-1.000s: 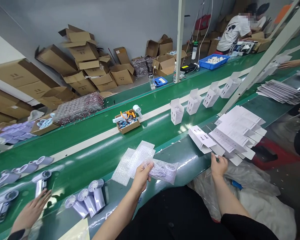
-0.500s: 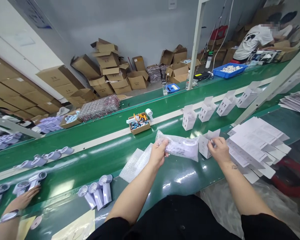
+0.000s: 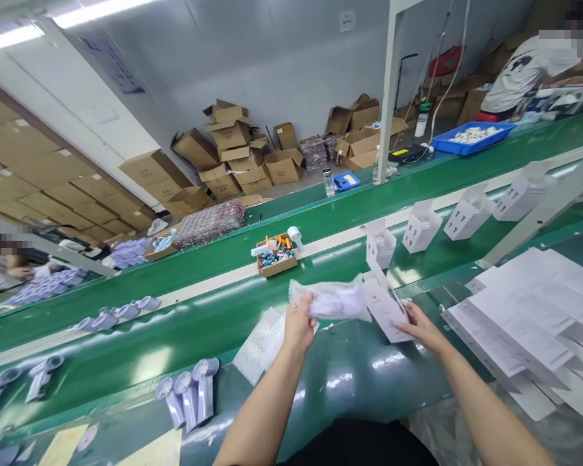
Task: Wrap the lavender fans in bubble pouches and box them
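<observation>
While the left hand (image 3: 300, 323) grips a bubble-wrapped item (image 3: 331, 301) at center, the right hand (image 3: 423, 329) grasps a white box (image 3: 385, 312). Three lilac fans (image 3: 189, 393) lie at lower left.

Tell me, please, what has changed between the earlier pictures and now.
The right hand has gripped a white box and brought it left from the flat cartons, to the end of the bubble-wrapped item. The left hand still grips that item, now farther forward. A co-worker's hand has left view at lower left. The three lavender fans stayed.
</observation>
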The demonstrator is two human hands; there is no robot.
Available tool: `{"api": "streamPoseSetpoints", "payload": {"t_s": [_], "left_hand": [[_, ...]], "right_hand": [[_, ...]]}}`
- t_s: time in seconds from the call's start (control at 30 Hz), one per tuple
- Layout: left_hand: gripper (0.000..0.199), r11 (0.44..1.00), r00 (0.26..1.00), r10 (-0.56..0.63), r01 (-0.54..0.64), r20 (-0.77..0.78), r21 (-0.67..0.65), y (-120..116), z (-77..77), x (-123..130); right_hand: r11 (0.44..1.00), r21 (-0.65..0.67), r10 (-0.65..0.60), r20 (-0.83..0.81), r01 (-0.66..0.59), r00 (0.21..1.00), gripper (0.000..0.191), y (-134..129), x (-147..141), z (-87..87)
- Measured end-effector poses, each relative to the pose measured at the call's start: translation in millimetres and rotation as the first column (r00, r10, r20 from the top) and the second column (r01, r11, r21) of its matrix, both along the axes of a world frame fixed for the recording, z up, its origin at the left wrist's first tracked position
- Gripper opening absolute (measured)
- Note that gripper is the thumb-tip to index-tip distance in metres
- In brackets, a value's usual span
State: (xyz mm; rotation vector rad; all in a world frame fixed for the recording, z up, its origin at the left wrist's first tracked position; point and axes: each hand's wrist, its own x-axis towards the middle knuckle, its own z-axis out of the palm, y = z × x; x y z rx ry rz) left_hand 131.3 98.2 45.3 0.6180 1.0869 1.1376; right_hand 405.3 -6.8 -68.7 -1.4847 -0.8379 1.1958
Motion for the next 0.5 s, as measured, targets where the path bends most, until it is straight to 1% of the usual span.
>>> {"api": "streamPoseSetpoints", "payload": {"t_s": [0.03,0.07,0.1,0.13,0.2,0.27,0.3,0.33,0.4,0.5], "left_hand": [[0.041,0.998,0.998,0.06,-0.06,0.031,0.014,5,3.4,1],[0.041,0.993,0.992,0.111,-0.112,0.056,0.022,9,6.6,3],[0.042,0.99,0.988,0.139,-0.141,0.069,0.028,12,9.4,6],[0.042,0.99,0.988,0.138,-0.14,0.064,0.034,14,11.8,10],[0.041,0.996,0.998,0.065,-0.065,-0.005,0.061,15,15.6,17],[0.04,0.994,0.989,-0.006,0.023,-0.15,0.109,15,19.2,19],[0.039,0.989,0.971,-0.009,0.044,-0.237,0.14,15,21.1,16],[0.038,0.984,0.946,0.009,0.05,-0.325,0.171,16,23.2,11],[0.035,0.972,0.87,0.06,0.062,-0.49,0.229,17,28.0,-2],[0.032,0.948,0.736,0.089,0.143,-0.671,0.283,10,37.2,-20]], "right_hand": [[0.996,0.036,0.085,-0.174,-0.08,0.981,0.071,-6,2,0.3],[0.988,0.062,0.151,-0.3,-0.139,0.942,0.068,-11,3,0.2],[0.981,0.071,0.194,-0.368,-0.18,0.91,0.066,-14,2,-0.5],[0.974,0.074,0.224,-0.403,-0.212,0.887,0.064,-16,0,-2.0],[0.96,0.085,0.278,-0.437,-0.268,0.855,0.064,-15,-7,-7.6],[0.944,0.099,0.324,-0.455,-0.314,0.829,0.066,-10,-15,-16.2],[0.937,0.105,0.342,-0.463,-0.333,0.817,0.067,-8,-18,-21.3],[0.93,0.109,0.359,-0.471,-0.35,0.806,0.068,-6,-20,-26.7],[0.92,0.107,0.378,-0.491,-0.376,0.785,0.068,-4,-23,-37.2],[0.912,0.09,0.387,-0.506,-0.399,0.771,0.066,0,-26,-48.0]]}}
